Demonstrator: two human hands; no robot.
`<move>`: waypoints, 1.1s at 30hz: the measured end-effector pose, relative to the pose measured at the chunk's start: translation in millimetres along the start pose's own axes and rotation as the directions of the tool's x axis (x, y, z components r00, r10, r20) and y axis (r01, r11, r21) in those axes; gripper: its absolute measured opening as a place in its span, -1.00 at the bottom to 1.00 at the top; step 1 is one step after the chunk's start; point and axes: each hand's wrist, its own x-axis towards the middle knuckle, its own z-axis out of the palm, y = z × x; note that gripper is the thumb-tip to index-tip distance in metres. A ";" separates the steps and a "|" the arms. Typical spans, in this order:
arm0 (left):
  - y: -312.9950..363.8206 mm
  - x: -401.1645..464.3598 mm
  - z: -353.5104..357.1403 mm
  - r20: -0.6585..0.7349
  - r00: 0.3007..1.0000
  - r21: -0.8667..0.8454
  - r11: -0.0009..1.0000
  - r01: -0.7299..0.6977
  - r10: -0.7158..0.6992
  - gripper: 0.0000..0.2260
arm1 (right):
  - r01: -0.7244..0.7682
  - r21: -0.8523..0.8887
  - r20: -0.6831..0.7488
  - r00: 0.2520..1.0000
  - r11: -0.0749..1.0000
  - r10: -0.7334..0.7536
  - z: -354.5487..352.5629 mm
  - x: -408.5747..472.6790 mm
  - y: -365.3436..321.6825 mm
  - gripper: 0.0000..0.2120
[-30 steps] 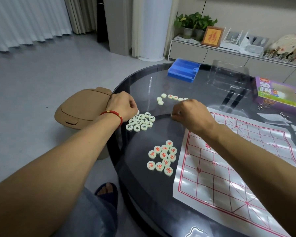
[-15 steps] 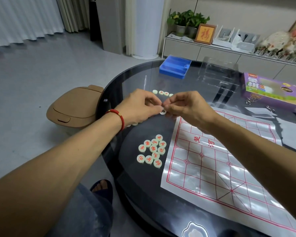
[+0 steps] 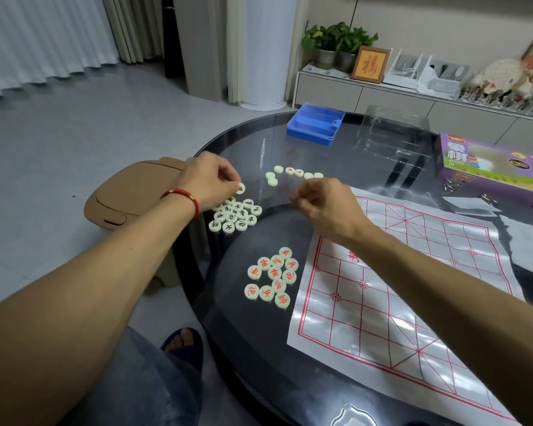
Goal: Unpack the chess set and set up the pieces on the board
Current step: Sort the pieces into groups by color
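Pinching one black-lettered piece (image 3: pixel 241 188) at the fingertips of the left hand (image 3: pixel 210 182), just above the far edge of the black-lettered cluster (image 3: pixel 236 216) lying directly beneath and toward the body; fingers curled in, clamped on that disc. Hovering beside it, the right hand (image 3: pixel 323 204), blurred, fingers curled together near the thumb, with no way to tell whether anything is held. Lying just beyond the right hand's fingertips, a short loose row of pieces (image 3: pixel 293 173), some blank side up, strung left to right along the dark glass table (image 3: pixel 259 348). Nearer the body, between both forearms, the red-lettered cluster (image 3: pixel 273 276), touching nothing but the glass, just left of the paper board (image 3: pixel 413 302). Board itself bare of pieces, spread under and to the right of the right forearm. Judging from this: sorting by colour in hand, placement not begun; right hand nearer both the loose row and the board. Farther back, well apart: blue tray (image 3: pixel 316 126), clear plastic lid (image 3: pixel 394 130), purple box (image 3: pixel 490 164). Nothing standing between pieces and board except the right forearm.
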 end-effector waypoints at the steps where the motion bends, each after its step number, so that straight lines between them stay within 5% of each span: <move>1: -2.3 0.6 1.4 -0.008 1.000 0.042 0.999 0.006 -0.006 -0.91 | 0.027 -0.086 0.020 0.999 0.996 -0.025 3.5 0.9 3.7 -0.81; 9: 0.2 10.8 9.0 0.000 0.999 0.144 0.989 0.041 -0.041 -0.86 | 0.124 -0.510 0.090 0.992 0.851 -0.091 31.4 29.5 -8.3 -0.49; 13: -0.4 10.2 13.5 0.032 0.998 0.193 0.980 0.047 -0.055 -0.82 | 0.133 -0.604 0.087 0.991 0.786 -0.101 42.7 38.3 -4.1 -0.63; 17: 2.5 7.9 13.6 0.030 0.999 0.211 0.977 0.034 -0.041 -0.79 | 0.258 -0.633 0.055 0.955 0.730 -0.290 35.6 32.3 2.0 -0.85; 24: 29.1 -10.6 10.3 0.004 0.995 0.137 0.986 -0.096 0.097 -0.85 | 0.254 -0.421 0.110 0.967 0.871 -0.229 4.1 16.7 -0.2 -0.92; 28: 48.3 -28.5 11.3 0.042 0.980 0.072 0.977 -0.199 0.197 -0.88 | 0.049 0.000 0.080 0.996 0.999 -0.049 -10.0 2.1 -4.9 -0.89; 33: 57.6 -45.2 15.4 0.253 0.959 -0.100 0.990 -0.102 0.124 -0.93 | -0.089 0.367 0.135 0.990 0.926 0.042 -14.5 -19.1 -14.7 -0.91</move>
